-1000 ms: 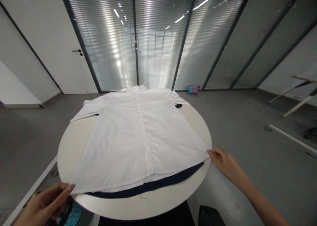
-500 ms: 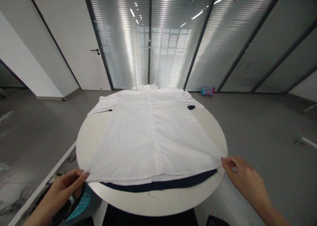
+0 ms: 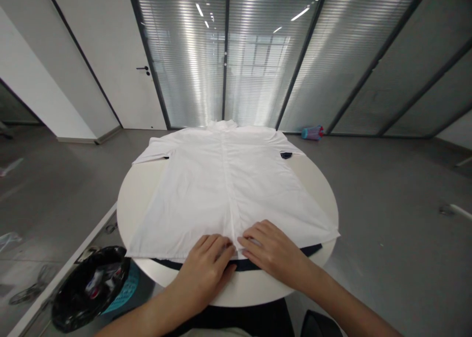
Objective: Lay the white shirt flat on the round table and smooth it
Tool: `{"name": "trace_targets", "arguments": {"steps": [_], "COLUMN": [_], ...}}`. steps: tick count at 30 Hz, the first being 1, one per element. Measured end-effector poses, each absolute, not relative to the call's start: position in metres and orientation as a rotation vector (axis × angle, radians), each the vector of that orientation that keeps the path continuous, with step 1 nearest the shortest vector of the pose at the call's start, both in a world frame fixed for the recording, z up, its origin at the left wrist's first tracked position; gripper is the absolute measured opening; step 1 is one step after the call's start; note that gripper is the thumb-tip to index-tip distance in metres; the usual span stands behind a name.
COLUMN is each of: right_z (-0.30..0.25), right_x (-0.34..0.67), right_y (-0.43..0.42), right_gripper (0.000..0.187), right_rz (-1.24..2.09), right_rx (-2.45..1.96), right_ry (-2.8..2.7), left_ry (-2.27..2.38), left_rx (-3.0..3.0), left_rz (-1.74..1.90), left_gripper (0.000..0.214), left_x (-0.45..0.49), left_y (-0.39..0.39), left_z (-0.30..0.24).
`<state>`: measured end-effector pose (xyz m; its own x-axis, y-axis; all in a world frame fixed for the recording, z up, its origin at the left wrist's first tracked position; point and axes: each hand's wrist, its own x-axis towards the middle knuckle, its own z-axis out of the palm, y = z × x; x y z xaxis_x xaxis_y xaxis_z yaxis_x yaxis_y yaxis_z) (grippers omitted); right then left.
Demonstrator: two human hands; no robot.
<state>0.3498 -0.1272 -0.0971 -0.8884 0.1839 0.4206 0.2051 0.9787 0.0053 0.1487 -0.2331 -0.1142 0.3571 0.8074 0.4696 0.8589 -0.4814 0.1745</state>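
**Both hands flat on the shirt's near hem**

From the head view, the left hand (image 3: 206,264) and right hand (image 3: 271,251) lie open, holding nothing, on the white button-front shirt (image 3: 221,189), close to the near edge of the round counter (image 3: 138,209), above a dark navy layer (image 3: 311,251). Pressing could drag or wrinkle the cloth. Earlier, the hands pinched opposite corners, well apart.

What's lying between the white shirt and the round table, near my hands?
In the head view, a dark navy cloth lies under the near hem of the white shirt, on the round table.
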Motion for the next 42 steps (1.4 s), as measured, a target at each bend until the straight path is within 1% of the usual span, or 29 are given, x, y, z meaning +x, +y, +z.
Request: {"name": "trace_targets", "arguments": {"steps": [7, 14, 22, 25, 27, 28, 30, 33, 34, 36, 40, 42], "right_z": [-0.103, -0.109, -0.112, -0.112, -0.112, -0.112, -0.111, -0.111, -0.112, -0.114, -0.121, -0.125], "right_x": [0.344, 0.336, 0.338, 0.337, 0.337, 0.337, 0.336, 0.336, 0.336, 0.336, 0.337, 0.338], "right_y": [-0.127, -0.134, -0.131, -0.131, -0.131, -0.131, -0.131, -0.132, -0.133, -0.133, -0.135, -0.135], "right_gripper": [0.023, 0.013, 0.009, 0.009, 0.011, 0.014, 0.019, 0.021, 0.021, 0.019, 0.016, 0.015], "right_rz": [-0.007, -0.181, -0.119, -0.127, -0.129, -0.132, -0.147, -0.155, -0.132, -0.057, 0.016, 0.021], "right_rx": [-0.336, -0.260, -0.270, -0.263, -0.251, -0.248, -0.252, -0.273, -0.284, -0.315, -0.348, -0.351], "right_ry": [-2.589, -2.697, -2.706, -2.719, -2.722, -2.717, -2.713, -2.715, -2.709, -2.673, -2.600, -2.586], "left_ry": [-1.458, -1.444, -1.439, -1.490, -1.596, -1.661, -1.802, -2.040, -2.193, -2.724, -3.026, -3.117], "left_rx": [-2.490, -2.453, -2.434, -2.534, -2.681, -2.743, -2.773, -2.635, -2.577, -2.289, -1.969, -1.871], "left_rz": [-0.822, -0.844, -0.878, -0.942, -0.988, -1.007, -1.048, -1.098, -1.128, -1.195, -1.150, -1.110], "left_gripper": [0.023, 0.018, 0.021, 0.022, 0.016, 0.014, 0.016, 0.014, 0.013, 0.011, 0.014, 0.024], "left_x": [0.152, 0.153, 0.154, 0.146, 0.135, 0.127, 0.110, 0.082, 0.075, 0.062, 0.048, 0.044], "left_y": [-0.237, -0.237, -0.238, -0.240, -0.233, -0.225, -0.192, -0.107, -0.073, -0.006, 0.093, 0.121], "left_z": [-0.122, -0.122, -0.128, -0.116, -0.097, -0.085, -0.062, -0.040, -0.037, -0.037, -0.055, -0.069]}}
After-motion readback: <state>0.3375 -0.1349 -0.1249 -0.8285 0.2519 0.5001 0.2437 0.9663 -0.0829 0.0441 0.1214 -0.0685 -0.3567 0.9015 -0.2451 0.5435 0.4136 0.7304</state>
